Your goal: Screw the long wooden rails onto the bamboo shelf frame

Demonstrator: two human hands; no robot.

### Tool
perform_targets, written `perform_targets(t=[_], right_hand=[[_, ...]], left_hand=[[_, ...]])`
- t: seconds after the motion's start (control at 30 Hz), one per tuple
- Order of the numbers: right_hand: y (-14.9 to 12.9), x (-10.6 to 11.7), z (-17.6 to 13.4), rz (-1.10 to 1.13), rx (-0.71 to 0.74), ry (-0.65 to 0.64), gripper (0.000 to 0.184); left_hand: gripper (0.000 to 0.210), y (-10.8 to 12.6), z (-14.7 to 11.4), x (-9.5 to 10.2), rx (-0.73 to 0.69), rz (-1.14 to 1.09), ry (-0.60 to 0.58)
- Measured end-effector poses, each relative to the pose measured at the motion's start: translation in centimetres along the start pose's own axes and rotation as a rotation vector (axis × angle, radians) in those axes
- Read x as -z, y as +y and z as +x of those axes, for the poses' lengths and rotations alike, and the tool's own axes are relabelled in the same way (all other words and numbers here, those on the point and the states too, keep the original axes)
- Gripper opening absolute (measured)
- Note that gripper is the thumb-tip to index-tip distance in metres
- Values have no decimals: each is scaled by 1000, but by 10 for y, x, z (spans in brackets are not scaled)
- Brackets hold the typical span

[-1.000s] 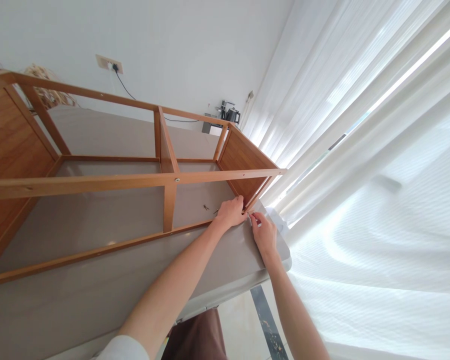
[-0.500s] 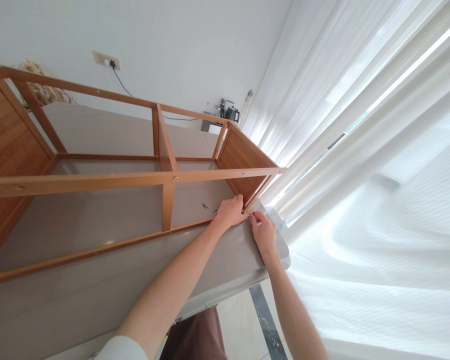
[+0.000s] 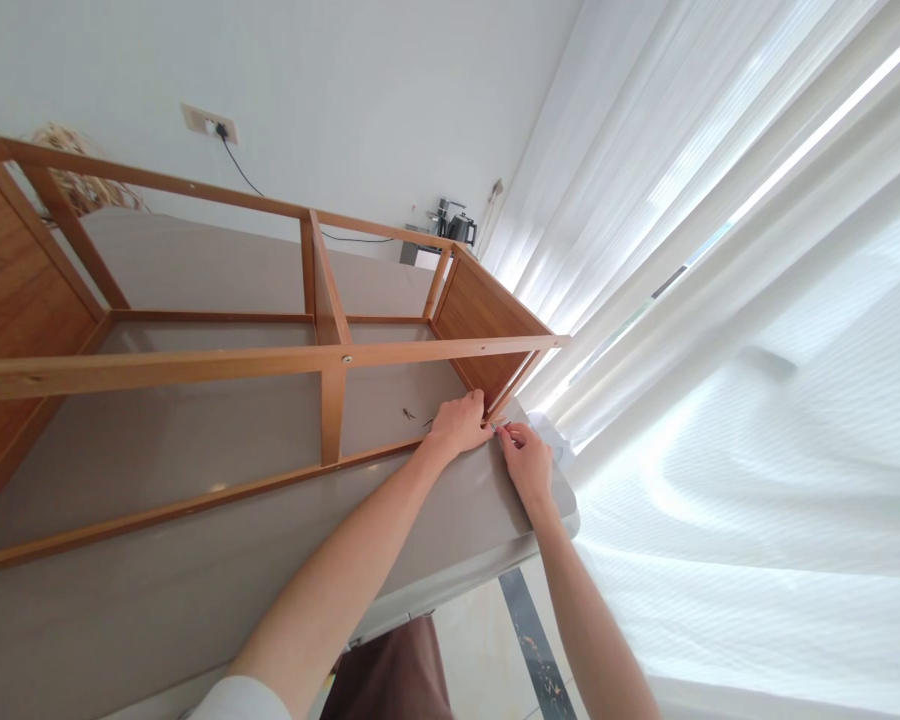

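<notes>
A brown wooden frame (image 3: 262, 361), with solid panels at both ends and a divider, lies on the grey-topped table (image 3: 450, 510). My left hand (image 3: 459, 424) is wrapped round the frame's lower corner at the right, beside the end panel (image 3: 487, 310). Just right of that corner my right hand (image 3: 526, 458) is closed, thumb and finger pinching a small thin tool (image 3: 498, 428) against the corner; its exact kind is too small to make out. Left of my left hand, a few small screws (image 3: 409, 413) lie on the table inside the frame.
White curtains (image 3: 720, 420) hang close along the right side. A black kettle (image 3: 462, 229) stands beyond the frame near the wall. A wall socket (image 3: 208, 123) with a plug and black cable is at the upper left. Dried strands (image 3: 90, 185) lie behind the frame.
The view has shifted very slightly. Both hands stay at the same corner, with the right fingers turned a little around the small tool.
</notes>
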State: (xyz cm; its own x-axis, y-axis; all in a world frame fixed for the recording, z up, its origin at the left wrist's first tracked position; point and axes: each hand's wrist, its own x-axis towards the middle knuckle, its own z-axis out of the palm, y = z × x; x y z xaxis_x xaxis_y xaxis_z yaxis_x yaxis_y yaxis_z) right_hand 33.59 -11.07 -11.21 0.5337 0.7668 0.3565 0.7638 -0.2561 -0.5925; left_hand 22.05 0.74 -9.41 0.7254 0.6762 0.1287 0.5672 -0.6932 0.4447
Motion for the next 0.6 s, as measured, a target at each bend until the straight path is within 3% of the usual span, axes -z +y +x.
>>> perform_targets(t=[0.37,0.6], right_hand=[[3,4,5,153,-104,-53,48],[11,-4,7,144,-112,62,40]], left_hand=[[36,-4,2,-5,-10,14,39],[34,9,-3,-12,30,85,97]])
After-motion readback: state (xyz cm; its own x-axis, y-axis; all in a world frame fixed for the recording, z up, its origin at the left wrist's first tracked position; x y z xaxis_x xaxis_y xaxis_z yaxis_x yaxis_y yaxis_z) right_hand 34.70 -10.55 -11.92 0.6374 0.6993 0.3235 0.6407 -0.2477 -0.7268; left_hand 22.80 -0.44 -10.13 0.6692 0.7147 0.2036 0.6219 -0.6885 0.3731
